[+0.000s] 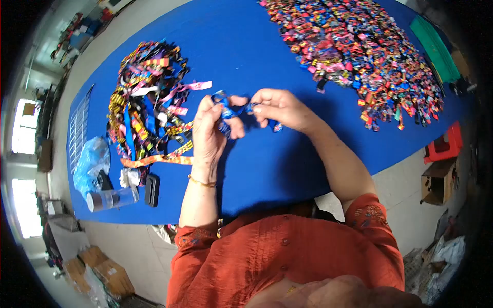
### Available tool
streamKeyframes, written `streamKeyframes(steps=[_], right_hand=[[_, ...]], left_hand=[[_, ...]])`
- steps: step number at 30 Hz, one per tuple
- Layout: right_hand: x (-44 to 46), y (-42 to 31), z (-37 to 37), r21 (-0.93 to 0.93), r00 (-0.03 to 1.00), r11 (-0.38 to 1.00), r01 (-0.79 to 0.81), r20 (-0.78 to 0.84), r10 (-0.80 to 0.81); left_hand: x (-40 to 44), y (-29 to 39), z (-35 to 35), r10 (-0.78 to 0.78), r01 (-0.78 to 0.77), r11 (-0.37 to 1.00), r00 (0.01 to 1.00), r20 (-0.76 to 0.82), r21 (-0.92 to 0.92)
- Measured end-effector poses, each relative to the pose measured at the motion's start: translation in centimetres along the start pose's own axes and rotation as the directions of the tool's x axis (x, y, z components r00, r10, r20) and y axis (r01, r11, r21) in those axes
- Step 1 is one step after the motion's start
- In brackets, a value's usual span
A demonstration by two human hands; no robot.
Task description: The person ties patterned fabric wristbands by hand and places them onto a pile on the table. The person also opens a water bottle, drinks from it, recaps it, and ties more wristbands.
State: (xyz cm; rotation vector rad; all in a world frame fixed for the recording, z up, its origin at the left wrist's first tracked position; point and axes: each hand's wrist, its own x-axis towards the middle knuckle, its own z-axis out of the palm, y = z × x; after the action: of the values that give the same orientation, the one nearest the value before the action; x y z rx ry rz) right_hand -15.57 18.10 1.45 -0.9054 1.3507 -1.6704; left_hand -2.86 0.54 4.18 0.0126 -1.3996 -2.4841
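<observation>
A blue patterned ribbon (222, 96) is stretched between my two hands above the blue table. My left hand (209, 123) pinches it, with part of the ribbon looped about the fingers. My right hand (280, 109) has thumb and fingers closed on the other part, and a short end (276, 126) hangs below. Left of my left hand lies a tangled pile of colourful ribbons (149, 102). An orange patterned ribbon (159, 160) runs from that pile toward my left wrist.
A broad heap of small folded ribbon pieces (359, 56) covers the far right of the table (241, 46). At the left lie a blue plastic bag (92, 167), a clear bottle (115, 199), a black case (152, 190) and a white wire rack (79, 123). A red crate (444, 145) stands beyond the right edge.
</observation>
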Motion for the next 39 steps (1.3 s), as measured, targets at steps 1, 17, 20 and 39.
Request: streamKeyframes(steps=[1, 17, 20, 39], right_hand=[[-0.2, 0.0, -0.1, 0.008, 1.000, 1.000, -0.002, 0.013, 0.002], [-0.2, 0.0, 0.0, 0.402, 0.990, 0.913, 0.061, 0.091, -0.106], [-0.2, 0.1, -0.3, 0.379, 0.990, 0.924, 0.040, 0.108, -0.088], [-0.4, -0.1, 0.0, 0.197, 0.985, 0.978, -0.063, 0.170, 0.029]], left_hand=[[0.1, 0.0, 0.1, -0.004, 0.004, 1.000, 1.000, -0.029, 0.013], [0.2, -0.9, 0.1, 0.048, -0.045, 0.996, 0.998, -0.041, 0.072], [-0.3, -0.5, 1.0, 0.094, -0.096, 0.993, 0.995, 0.024, 0.075], [-1.2, -0.1, 1.0, -0.040, 0.002, 0.976, 0.985, 0.169, 0.219]])
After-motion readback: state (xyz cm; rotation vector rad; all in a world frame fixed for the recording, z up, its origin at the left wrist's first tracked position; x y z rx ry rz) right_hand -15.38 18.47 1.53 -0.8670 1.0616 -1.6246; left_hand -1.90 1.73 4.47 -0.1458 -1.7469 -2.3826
